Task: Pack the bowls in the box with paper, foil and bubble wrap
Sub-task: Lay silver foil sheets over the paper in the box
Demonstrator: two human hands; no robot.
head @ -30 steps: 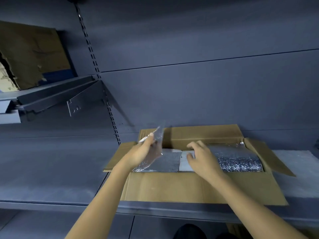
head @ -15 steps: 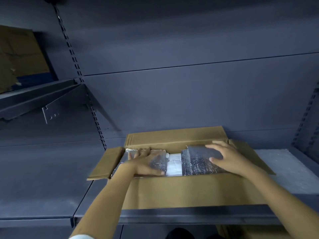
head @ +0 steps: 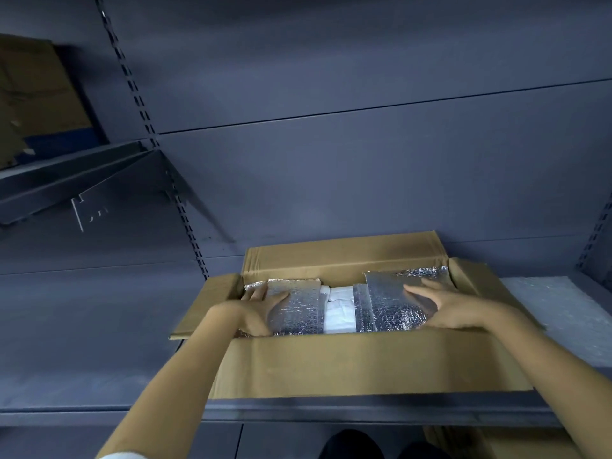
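- Box (head: 331, 366) on shelf (head: 82, 342), flaps open.
- L hand (head: 255, 309) inside box, L end: fingers straight, spread, flat on foil (head: 298, 313).
- R hand (head: 457, 309) inside box, R end: fingers straight, pressing second foil sheet (head: 390, 303) down.
- White paper (head: 339, 306) shows mid-box, betw. the two foil sheets.
- Bubble wrap (head: 569, 313) lies on shelf just R of box, partly behind box's R flap.

One box (head: 364, 366), two foil sheets (head: 298, 309) (head: 390, 303), one paper wad (head: 337, 309), one bubble wrap sheet (head: 569, 313) — two hands: left hand (head: 251, 313), right hand (head: 453, 309).
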